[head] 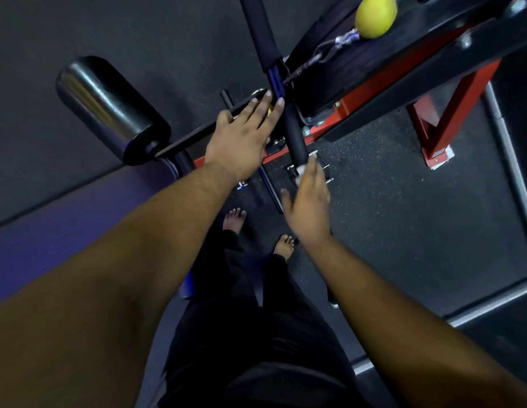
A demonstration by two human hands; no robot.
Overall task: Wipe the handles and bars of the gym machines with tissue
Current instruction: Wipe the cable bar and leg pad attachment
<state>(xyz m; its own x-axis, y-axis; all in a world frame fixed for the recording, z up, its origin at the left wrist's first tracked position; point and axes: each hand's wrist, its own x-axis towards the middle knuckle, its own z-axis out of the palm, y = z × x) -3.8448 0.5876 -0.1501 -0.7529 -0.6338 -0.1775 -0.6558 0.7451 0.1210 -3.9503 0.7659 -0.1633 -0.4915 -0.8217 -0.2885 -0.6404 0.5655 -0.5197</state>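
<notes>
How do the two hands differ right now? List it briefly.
The left hand is flat, fingers straight, reaching toward the middle of the padded bar; the right hand pinches a white tissue at the bar's near end. The left hand holds nothing; the right holds the tissue. The left reaches farther forward. Both are bare and seen from the back.

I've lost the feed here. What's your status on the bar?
Left hand open, fingers straight, reaching to the bar. Right hand pinches tissue at the bar's near end. Nothing in the way.
</notes>
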